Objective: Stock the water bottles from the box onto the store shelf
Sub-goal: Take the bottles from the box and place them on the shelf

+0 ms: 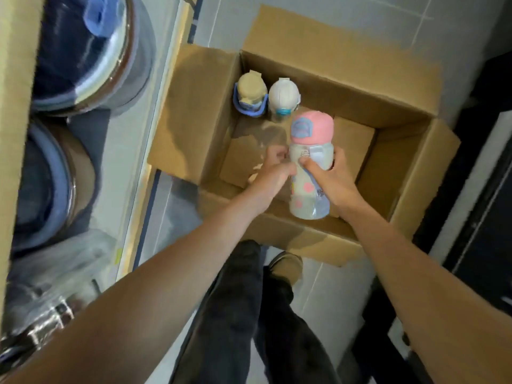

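One pink-capped bottle (310, 173), right hand (333, 181) fingers wrapped round it, left hand (273, 173) fingers curled, hold unclear

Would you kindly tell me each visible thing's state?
Box, open, flaps folded out.
Beige-capped bottle, upright in box.
White-capped bottle, upright in box.
Pink-capped bottle, held over box, cap closed.
Left grip, curled against pink-capped bottle.
Right grip, wrapped round it.

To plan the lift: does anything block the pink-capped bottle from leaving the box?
Nothing visible. The left hand and right hand hold the pink-capped bottle above the open box; the beige-capped bottle and white-capped bottle stand apart in its far corner.
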`<action>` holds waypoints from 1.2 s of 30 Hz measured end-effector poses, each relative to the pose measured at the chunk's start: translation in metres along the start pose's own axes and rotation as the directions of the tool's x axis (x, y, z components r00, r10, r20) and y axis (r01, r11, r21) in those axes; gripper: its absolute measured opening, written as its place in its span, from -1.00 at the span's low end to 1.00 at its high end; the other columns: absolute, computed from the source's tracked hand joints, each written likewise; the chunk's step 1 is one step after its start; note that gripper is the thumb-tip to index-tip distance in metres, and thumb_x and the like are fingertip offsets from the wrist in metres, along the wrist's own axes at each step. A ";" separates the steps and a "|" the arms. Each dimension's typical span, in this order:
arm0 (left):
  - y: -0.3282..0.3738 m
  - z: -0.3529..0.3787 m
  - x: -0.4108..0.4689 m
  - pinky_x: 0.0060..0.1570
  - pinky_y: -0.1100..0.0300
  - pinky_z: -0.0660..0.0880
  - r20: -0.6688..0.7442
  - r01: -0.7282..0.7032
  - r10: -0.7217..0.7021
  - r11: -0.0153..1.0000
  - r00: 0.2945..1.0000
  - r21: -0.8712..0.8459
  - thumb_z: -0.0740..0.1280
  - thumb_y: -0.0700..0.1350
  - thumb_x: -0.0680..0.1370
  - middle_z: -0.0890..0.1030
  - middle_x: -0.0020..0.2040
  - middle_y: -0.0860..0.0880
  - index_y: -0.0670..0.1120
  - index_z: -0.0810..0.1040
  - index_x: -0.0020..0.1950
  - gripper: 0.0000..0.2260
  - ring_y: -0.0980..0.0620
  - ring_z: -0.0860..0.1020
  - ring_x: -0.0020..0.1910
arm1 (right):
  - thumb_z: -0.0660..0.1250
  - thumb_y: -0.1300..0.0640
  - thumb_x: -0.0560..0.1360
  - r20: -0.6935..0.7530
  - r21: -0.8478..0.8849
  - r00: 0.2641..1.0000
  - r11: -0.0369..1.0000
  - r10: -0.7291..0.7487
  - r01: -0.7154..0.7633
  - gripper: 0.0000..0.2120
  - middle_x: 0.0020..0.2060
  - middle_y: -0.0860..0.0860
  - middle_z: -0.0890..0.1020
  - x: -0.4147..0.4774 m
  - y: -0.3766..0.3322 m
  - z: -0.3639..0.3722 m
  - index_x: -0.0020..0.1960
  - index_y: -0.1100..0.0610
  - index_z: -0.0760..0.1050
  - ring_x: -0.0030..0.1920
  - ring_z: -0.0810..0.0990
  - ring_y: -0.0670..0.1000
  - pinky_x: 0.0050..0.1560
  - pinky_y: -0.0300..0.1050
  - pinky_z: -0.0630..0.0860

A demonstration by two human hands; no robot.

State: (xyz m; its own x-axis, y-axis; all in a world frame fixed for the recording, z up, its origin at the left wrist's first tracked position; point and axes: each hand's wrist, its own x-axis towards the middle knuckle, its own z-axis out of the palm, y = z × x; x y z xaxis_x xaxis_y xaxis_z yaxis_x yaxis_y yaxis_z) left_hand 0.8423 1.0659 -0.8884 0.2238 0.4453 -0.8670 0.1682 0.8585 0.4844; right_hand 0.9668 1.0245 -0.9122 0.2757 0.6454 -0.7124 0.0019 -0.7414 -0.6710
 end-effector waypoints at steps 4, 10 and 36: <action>0.009 -0.008 -0.100 -0.18 0.18 0.38 0.045 0.119 -0.115 0.989 0.992 -0.088 0.26 -0.10 0.54 0.49 -0.09 0.03 0.06 0.35 0.08 -0.83 0.08 0.48 -0.13 | 0.40 0.00 0.49 0.106 -0.017 0.992 0.998 0.065 -0.063 -0.67 -0.04 -0.07 0.60 -0.095 -0.037 -0.015 0.16 0.05 0.37 -0.06 0.62 -0.09 -0.15 -0.25 0.54; 0.008 -0.018 -0.239 0.03 0.07 0.50 0.214 0.101 -0.078 0.990 0.974 -0.100 0.14 0.05 0.62 0.55 0.05 -0.01 0.06 0.38 0.25 -0.77 -0.02 0.53 0.05 | 0.31 -0.10 0.52 0.370 -0.182 0.925 0.983 0.086 -0.018 -0.64 -0.05 0.00 0.69 -0.220 -0.081 -0.036 0.22 0.09 0.49 -0.13 0.69 -0.09 -0.16 -0.19 0.59; -0.285 -0.142 -0.751 0.14 0.12 0.54 -0.625 -0.577 0.262 0.727 0.735 -0.373 0.20 0.09 0.60 0.64 0.12 0.02 0.05 0.53 0.18 -0.76 0.01 0.60 0.14 | 0.37 0.08 0.50 0.961 -0.273 0.224 0.447 0.160 0.852 -0.78 -0.07 -0.05 0.66 -0.712 -0.071 0.193 0.13 0.03 0.49 -0.12 0.66 -0.12 -0.13 -0.25 0.55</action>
State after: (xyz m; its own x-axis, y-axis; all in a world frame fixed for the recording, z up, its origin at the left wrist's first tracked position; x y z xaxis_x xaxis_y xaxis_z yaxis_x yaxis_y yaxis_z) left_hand 0.4903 0.5227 -0.3924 -0.3911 0.7116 -0.5837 -0.3652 0.4621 0.8081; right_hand 0.5848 0.6528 -0.3971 -0.8621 0.2029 -0.4643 0.4977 0.1680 -0.8509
